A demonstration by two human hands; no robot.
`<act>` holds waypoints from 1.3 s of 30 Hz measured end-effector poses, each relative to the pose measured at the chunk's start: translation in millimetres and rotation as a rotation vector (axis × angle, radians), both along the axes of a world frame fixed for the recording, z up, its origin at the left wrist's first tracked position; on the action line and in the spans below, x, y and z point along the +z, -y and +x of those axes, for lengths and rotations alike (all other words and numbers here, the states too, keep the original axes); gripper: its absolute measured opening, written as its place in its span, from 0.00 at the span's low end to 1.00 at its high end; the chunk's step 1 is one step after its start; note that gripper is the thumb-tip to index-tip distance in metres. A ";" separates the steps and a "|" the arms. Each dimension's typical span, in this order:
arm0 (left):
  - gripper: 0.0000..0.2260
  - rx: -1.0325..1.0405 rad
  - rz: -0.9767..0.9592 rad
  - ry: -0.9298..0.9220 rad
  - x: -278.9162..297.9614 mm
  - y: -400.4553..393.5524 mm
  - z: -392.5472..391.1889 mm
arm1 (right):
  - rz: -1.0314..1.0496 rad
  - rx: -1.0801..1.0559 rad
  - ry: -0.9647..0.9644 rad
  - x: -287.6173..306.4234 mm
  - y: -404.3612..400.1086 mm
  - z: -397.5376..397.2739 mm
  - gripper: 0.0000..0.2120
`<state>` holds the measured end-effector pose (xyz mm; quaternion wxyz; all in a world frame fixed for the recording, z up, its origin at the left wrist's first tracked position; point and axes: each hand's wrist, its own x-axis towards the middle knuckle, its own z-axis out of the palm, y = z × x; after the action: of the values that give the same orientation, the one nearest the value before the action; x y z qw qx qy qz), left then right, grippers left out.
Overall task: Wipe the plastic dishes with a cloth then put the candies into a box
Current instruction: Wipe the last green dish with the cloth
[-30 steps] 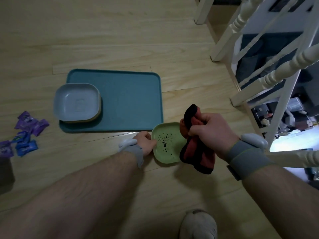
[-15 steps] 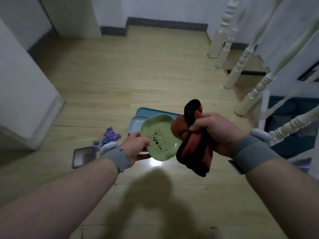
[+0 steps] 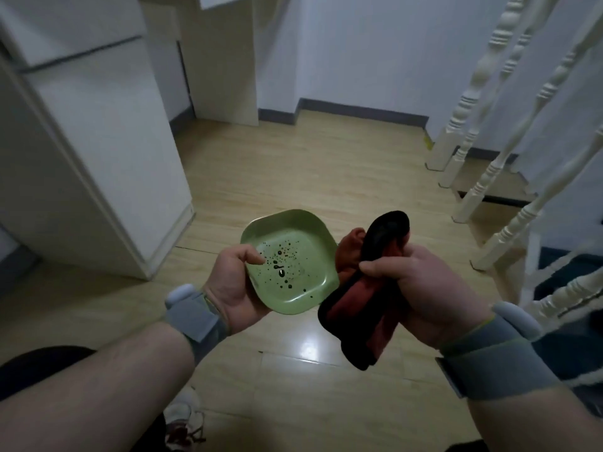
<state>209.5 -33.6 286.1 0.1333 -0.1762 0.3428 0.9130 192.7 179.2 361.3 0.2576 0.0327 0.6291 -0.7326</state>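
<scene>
Dish held up, wipe not yet begun

Dish [image 3: 293, 265], centre frame: green, rounded-square, smooth plastic, speckled with dark droplets. Left hand [image 3: 233, 283] grips its left rim, thumb curled inside. Right hand [image 3: 424, 288], just right of it, clenches a bunched, soft red-and-black cloth [image 3: 368, 288] touching the dish's right edge. Likely step 1; next, the cloth must press across the wet spots.
</scene>
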 end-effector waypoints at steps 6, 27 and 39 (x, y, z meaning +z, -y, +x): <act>0.24 -0.026 0.014 -0.083 -2.2 -11.8 -1.7 | 0.169 -0.074 -0.224 -4.4 15.0 14.3 0.11; 0.49 -0.243 -0.117 -0.135 -17.7 -39.7 -11.4 | 0.473 0.224 -0.637 -46.3 49.5 4.2 0.15; 0.35 -0.072 -0.068 -0.236 -9.8 -28.5 -17.0 | 0.870 0.609 -0.714 -47.7 42.6 12.7 0.12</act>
<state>192.5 -5.2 276.3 0.1184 -0.0594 0.3931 0.9099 205.4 136.5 313.6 0.1917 -0.2920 0.8972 -0.2701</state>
